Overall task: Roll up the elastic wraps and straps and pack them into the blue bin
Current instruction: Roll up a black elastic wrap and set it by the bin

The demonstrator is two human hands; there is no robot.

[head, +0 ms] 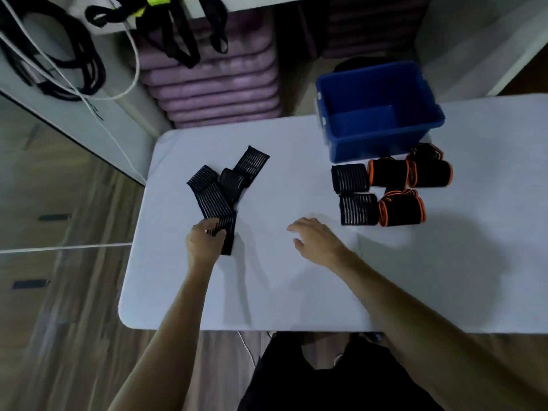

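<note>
- Where the two bare arms reach out over the white counter [296,292], the left hand [204,246] has its fingers curled round one end of a long black wrap [216,200].
- That grip is tight on the wrap's near end, and the rest of the wrap lies loose and unrolled on the counter, stretching away from the hand.
- The right hand [315,241] hovers low over the counter with its fingers spread and relaxed, and it holds nothing.
- A little past the right hand sit two black striped rolls [354,192], one behind the other.
- Just beside them, on the right, are three black rolls with orange edges [403,207].
- One more strap with orange edges [425,151] lies behind those, touching the bin.
- The blue bin [382,143] stands on the far part of the counter, right behind the rolls, and nothing shows inside it.
- Behind the counter on the left is a stack of purple mats [213,84].
- Black straps [184,40] hang down over the mats from a white shelf [103,28].
- A white cord [130,69] and black ropes [74,63] hang by the shelf at the far left.
</note>
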